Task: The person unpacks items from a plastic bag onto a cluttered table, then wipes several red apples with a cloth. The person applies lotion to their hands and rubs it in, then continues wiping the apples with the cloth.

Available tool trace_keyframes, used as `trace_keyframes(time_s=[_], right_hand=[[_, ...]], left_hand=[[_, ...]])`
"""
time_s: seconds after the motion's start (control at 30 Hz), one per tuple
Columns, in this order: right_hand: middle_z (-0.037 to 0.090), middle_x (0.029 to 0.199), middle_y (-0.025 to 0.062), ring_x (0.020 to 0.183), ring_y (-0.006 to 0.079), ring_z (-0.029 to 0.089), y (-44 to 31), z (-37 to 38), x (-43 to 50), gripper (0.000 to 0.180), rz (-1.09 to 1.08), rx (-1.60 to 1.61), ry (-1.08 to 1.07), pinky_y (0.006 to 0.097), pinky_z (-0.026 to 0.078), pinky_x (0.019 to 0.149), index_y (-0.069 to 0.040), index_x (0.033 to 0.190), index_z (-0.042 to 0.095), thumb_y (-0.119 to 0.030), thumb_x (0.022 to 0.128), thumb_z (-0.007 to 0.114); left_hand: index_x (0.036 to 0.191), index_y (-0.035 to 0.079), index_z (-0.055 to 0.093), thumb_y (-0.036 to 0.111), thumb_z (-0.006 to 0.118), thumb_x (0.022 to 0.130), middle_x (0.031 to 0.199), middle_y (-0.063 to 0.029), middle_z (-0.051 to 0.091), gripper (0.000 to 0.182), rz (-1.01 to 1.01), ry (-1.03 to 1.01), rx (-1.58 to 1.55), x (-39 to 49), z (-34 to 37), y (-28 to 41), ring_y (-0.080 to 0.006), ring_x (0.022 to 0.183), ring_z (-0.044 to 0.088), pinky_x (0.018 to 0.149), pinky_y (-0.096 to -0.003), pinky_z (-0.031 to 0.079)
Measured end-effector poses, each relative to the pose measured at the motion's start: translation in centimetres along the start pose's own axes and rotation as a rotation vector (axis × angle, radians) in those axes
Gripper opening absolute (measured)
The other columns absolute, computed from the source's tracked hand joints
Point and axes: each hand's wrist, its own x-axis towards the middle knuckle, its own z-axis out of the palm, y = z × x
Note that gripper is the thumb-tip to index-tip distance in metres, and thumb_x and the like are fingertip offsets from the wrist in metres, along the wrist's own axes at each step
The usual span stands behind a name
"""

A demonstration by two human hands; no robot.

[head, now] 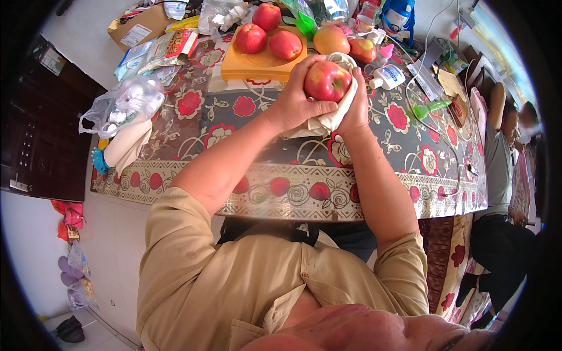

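Above the table, a red apple (pixel 327 81) is held between my two hands. The fingers and thumb of my left hand (pixel 300 94) wrap its left side. My right hand (pixel 356 107) presses a cream cloth (pixel 337 115) against its right side and underside; part of the cloth shows behind the apple too. Just beyond, a yellow-orange tray (pixel 237 72) carries three red apples (pixel 251 38). A yellowish apple (pixel 332 40) and a red-yellow apple (pixel 362 50) lie to the tray's right.
The table has a floral cover (pixel 281 186). At left are a clear plastic bag (pixel 134 103), a beige cloth (pixel 127 147) and food packets (pixel 169 50). At right lie a white bottle (pixel 388 77), a green bottle-like item (pixel 432 108) and a white cable (pixel 456 166). A person (pixel 500 153) reclines beyond the table.
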Motion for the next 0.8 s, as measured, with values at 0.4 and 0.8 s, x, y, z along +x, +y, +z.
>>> trace_keyframes(time_s=[0.4,0.8], right_hand=[[0.052,0.112,0.0146,0.101,0.0249,0.053,1.5,0.0,-0.5,0.063,-0.773,-1.090,-0.026,0.0360,0.043,0.090,0.000,0.125,0.046,-0.035,0.079,0.070],[0.056,0.098,0.0118,0.087,0.0223,0.053,0.8,0.7,-1.7,0.043,-0.846,-1.061,-0.010,0.0312,0.043,0.082,0.000,0.114,0.053,-0.031,0.084,0.060]], left_hand=[[0.133,0.007,0.043,0.068,0.042,0.088,0.128,-0.0098,0.052,0.076,-0.450,0.090,-0.723,0.5,-0.4,0.6,-0.0212,0.116,0.052,0.101,-0.0362,0.042],[0.139,0.007,0.036,0.074,0.026,0.088,0.133,-0.0094,0.049,0.085,-0.487,-0.108,-0.462,-0.1,-1.1,0.5,-0.0200,0.119,0.051,0.100,-0.0349,0.042]])
